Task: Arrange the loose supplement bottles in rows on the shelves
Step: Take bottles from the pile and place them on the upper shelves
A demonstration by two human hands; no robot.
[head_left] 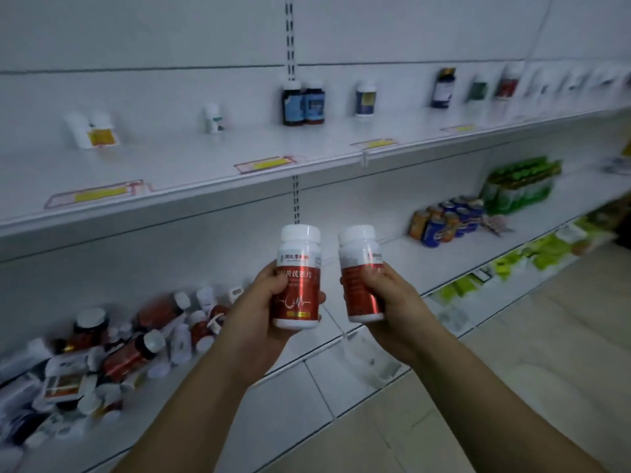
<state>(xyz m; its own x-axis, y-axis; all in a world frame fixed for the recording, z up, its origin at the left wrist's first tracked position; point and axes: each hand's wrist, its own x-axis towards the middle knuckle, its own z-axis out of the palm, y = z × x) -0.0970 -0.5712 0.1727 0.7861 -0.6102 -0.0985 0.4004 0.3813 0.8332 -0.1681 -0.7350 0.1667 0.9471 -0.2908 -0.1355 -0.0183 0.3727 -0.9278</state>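
Each hand, left hand point(263, 298) and right hand point(389, 298), grips 1 glossy cylindrical white-capped bottle point(297, 278).

Dim light, white back wall point(136, 35), white shelves point(205, 155), pale tiled floor point(546, 370).

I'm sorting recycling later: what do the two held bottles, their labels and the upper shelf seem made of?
Left bottle and right bottle: likely plastic, opaque white with a soft sheen on the caps. Labels: red metallic foil or film, judging by bright streaked reflections. Shelf: probably white painted metal, given its thin edge and smooth, even surface.
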